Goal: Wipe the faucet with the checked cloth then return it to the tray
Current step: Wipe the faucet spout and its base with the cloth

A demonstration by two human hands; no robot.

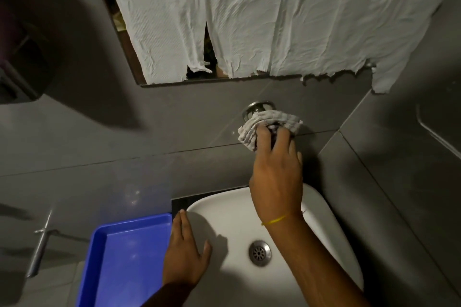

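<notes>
My right hand [275, 172] grips the bunched grey checked cloth [252, 132] and presses it against the wall-mounted faucet. Only the faucet's chrome round base [257, 106] shows above the cloth; the spout is hidden under cloth and fingers. My left hand [183, 254] lies flat with fingers spread on the left rim of the white sink [324, 209], holding nothing. The blue tray [119, 257] sits empty just left of the sink, beside my left hand.
A mirror [139, 67] on the grey tiled wall is covered with torn white paper [249, 20]. A dark dispenser [22, 70] hangs at upper left. A metal handle [40, 247] sticks out at lower left. The sink drain [259, 252] lies under my right forearm.
</notes>
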